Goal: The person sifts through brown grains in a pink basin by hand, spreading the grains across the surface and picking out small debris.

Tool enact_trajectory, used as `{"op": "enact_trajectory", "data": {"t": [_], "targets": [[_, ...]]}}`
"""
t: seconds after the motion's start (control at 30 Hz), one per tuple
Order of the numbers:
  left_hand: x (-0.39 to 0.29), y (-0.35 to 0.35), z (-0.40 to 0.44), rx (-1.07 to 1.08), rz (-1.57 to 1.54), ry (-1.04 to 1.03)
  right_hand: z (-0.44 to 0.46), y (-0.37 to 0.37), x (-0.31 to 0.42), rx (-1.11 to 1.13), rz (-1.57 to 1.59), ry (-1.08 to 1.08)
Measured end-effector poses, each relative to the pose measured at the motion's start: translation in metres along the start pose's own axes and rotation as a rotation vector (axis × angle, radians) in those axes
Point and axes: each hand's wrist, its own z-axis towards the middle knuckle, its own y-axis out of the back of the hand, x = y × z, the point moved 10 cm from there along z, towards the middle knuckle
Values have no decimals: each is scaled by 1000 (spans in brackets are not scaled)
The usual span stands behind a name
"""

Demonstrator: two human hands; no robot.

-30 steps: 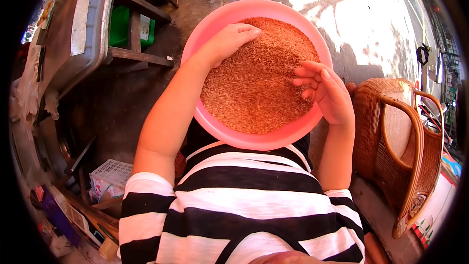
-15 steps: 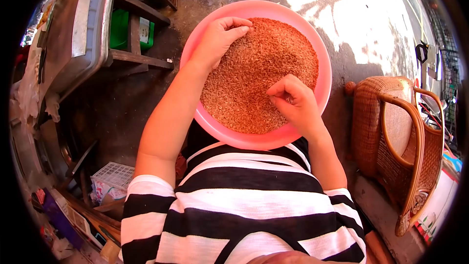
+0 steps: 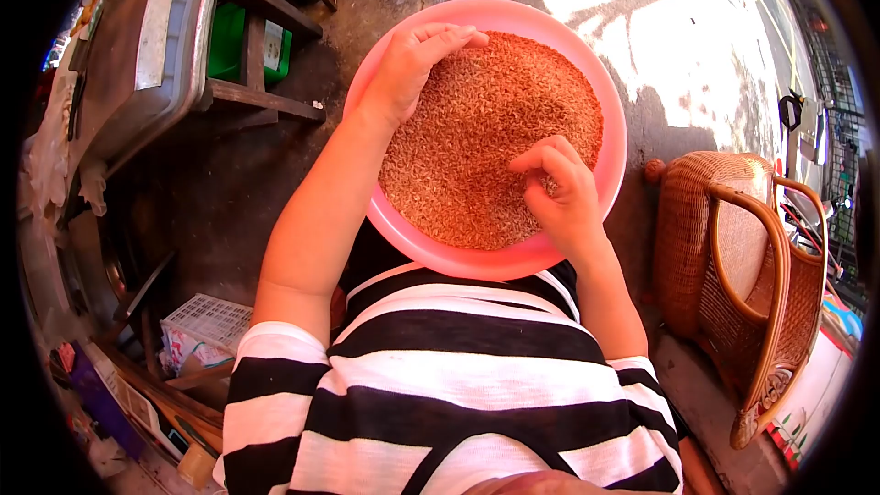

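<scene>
A round pink basin (image 3: 612,110) rests on my lap, filled with reddish-brown grains (image 3: 477,137) that look like unpolished rice. Over the far left part of the basin is my left hand (image 3: 420,62), its thumb and fingers drawn together just above the grains. Whatever those fingertips may hold is too small to make out. My right hand (image 3: 561,197) hovers at the right side of the grains, index finger and thumb apart, the other fingers curled. Nothing shows between that finger and thumb.
To the right stands a wicker armchair (image 3: 715,266). A metal-edged table (image 3: 165,46) on a wooden frame is at the left, with a green container (image 3: 227,41) under it. A white plastic basket (image 3: 209,323) sits at the lower left. Sunlight falls on the floor ahead.
My right thumb and index finger have parted from a near pinch, and that hand has shifted slightly right. My left hand has turned a little, its fingertips now farther right along the basin's far side.
</scene>
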Motion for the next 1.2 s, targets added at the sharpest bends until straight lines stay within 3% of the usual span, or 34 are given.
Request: {"op": "enact_trajectory", "data": {"t": [0.13,0.23,0.33,0.43,0.57,0.77,0.97,1.1,1.2], "targets": [[-1,-1,-1,-8,12,-6,-1,-6,-5,46,-26,-15],[0,1,0,-35,58,-24,-3,-9,9,130,-183,116],[1,3,0,-90,151,-26,-18,-17,17,432,-225,140],[15,15,4,-152,268,7,-39,-25,16,657,-250,24],[19,21,8,-156,269,7,-25,-17,31,464,-151,127],[28,23,11,-132,210,79,17,-17,35,106,-413,251],[29,23,11,-127,200,106,22,-48,45,129,-517,331],[27,22,6,-140,207,112,-14,-57,32,672,-377,159],[28,24,7,-129,241,110,-55,-56,9,1120,-392,-151]]}}
